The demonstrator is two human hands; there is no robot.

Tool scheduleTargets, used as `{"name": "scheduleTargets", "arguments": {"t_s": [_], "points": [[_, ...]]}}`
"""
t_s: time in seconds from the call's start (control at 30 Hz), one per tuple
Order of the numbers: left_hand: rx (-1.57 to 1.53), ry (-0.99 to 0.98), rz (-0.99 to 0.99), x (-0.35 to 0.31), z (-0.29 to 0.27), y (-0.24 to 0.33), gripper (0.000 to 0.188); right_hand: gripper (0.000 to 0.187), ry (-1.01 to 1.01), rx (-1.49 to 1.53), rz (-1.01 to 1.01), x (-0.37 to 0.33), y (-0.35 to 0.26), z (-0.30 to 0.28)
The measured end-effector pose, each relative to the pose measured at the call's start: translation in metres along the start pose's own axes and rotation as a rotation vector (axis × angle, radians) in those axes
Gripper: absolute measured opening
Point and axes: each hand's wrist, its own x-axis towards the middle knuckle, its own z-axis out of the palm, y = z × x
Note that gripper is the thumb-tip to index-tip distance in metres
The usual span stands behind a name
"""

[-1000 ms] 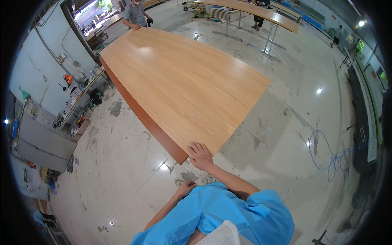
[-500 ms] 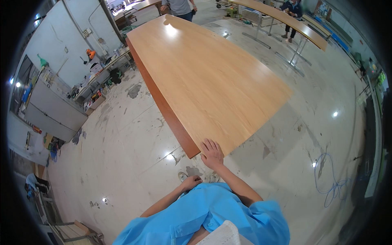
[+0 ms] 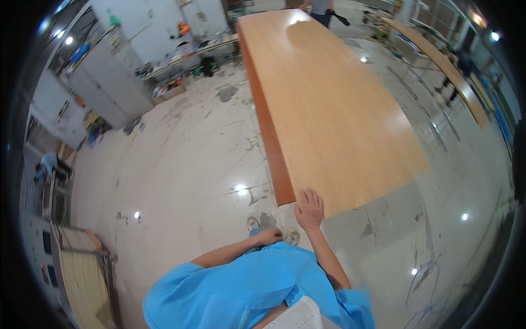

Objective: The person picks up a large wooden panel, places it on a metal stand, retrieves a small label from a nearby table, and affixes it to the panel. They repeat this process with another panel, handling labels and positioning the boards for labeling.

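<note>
My right hand lies flat on the near left corner of a long light-wood tabletop, its fingers stretched out. In front of my waist, my left hand hangs with its fingers loosely curled together. Nothing shows in the left hand, and it is apart from the tabletop. Along the tabletop's left side runs a reddish-brown panel, lower than the light surface. What supports the tabletop is hidden beneath it.
A person stands at the tabletop's far end. Another long table is at the far right, with a blurred person beside it. Grey cabinets and a cluttered bench line the left wall. Stacked boards stand at lower left.
My view has swung left, so the tabletop now appears further right. My right hand stays on its near corner. My left hand stays at my waist.
</note>
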Motion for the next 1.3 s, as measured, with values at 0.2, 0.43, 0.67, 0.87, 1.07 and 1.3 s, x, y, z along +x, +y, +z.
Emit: {"name": "scheduleTargets", "arguments": {"t_s": [0.2,0.43,0.67,0.87,1.07,1.3], "points": [[0.013,0.009,-0.013,-0.005,-0.002,0.010,0.044,0.059,-0.037,-0.014,-0.004,0.000,0.003,0.002],[0.017,0.034,0.027,0.001,0.006,0.000,0.042,0.060,-0.036,-0.044,0.004,-0.002,0.004,0.005],[-0.006,0.017,0.006,-0.001,0.004,0.001,0.041,0.061,-0.041,-0.022,0.015,-0.002,0.006,0.006],[-0.005,0.021,0.020,-0.005,0.001,0.004,0.041,0.062,-0.040,-0.040,0.013,-0.002,0.005,0.006],[0.017,0.007,0.012,-0.006,0.000,0.005,0.042,0.062,-0.029,-0.022,0.005,-0.002,0.005,0.005],[-0.008,0.015,0.011,-0.006,0.002,0.002,0.041,0.061,-0.014,-0.034,0.002,-0.002,0.005,0.008]]}}
